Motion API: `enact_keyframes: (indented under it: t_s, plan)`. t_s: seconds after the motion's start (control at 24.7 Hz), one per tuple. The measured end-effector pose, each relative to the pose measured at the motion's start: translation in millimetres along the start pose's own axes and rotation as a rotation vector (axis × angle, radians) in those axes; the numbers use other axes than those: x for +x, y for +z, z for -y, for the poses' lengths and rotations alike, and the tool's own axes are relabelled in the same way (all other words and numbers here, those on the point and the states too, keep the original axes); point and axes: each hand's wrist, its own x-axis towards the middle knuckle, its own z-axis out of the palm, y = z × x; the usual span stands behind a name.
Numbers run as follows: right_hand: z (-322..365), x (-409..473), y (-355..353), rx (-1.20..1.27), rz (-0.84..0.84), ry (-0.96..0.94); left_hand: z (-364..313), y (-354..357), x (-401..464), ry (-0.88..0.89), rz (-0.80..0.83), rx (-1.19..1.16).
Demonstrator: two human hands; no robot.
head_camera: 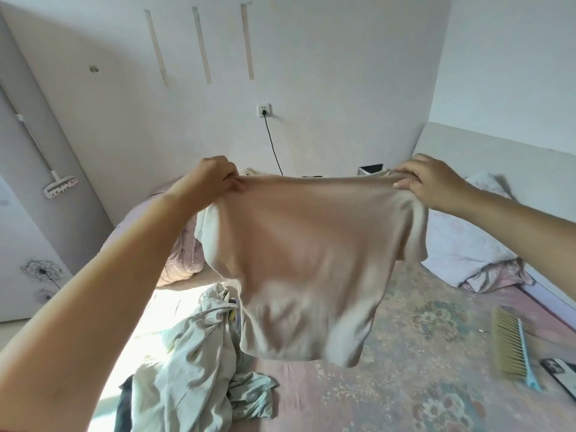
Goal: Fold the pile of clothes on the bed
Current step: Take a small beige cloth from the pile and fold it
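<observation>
a mop (59, 182) leans on the wall at far left. the pile (199, 366) of pale green clothes lies crumpled near the bed's (405, 385) left edge, with a pink quilt (184, 260) bunched behind it. the left hand (215, 179) pinches one top corner of a beige shirt (305, 260), fingers curled tight round the cloth. the shirt hangs spread in the air above the middle of the bed, its hem clear of the sheet. the right hand (433, 182) grips the other top corner the same way. white bedding (467, 244) is heaped by the right edge, and a brush (511, 347) lies near the right front corner beside a phone (561, 375).
</observation>
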Motion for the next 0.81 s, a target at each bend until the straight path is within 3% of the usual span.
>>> enact_keyframes:
  t_s: [0.12,0.28,0.45,0.53,0.65,0.81]
  plan:
    - [-28,-10,1,-0.035,0.047,0.055,4,24,3,-0.011,-0.031,0.117]
    - [-65,-18,25,-0.049,0.120,0.190,13,77,12,0.043,0.075,0.292]
    - [-112,-21,85,0.302,0.269,0.459,17,168,27,-0.245,0.185,-0.083]
    - [-143,-18,124,0.342,0.311,0.540,23,223,35,-0.343,0.202,-0.207]
    - [-184,-8,173,0.232,0.308,0.500,38,291,42,-0.431,0.228,-0.216]
    - [-227,17,213,0.128,0.269,0.356,55,349,55,-0.338,0.133,-0.083]
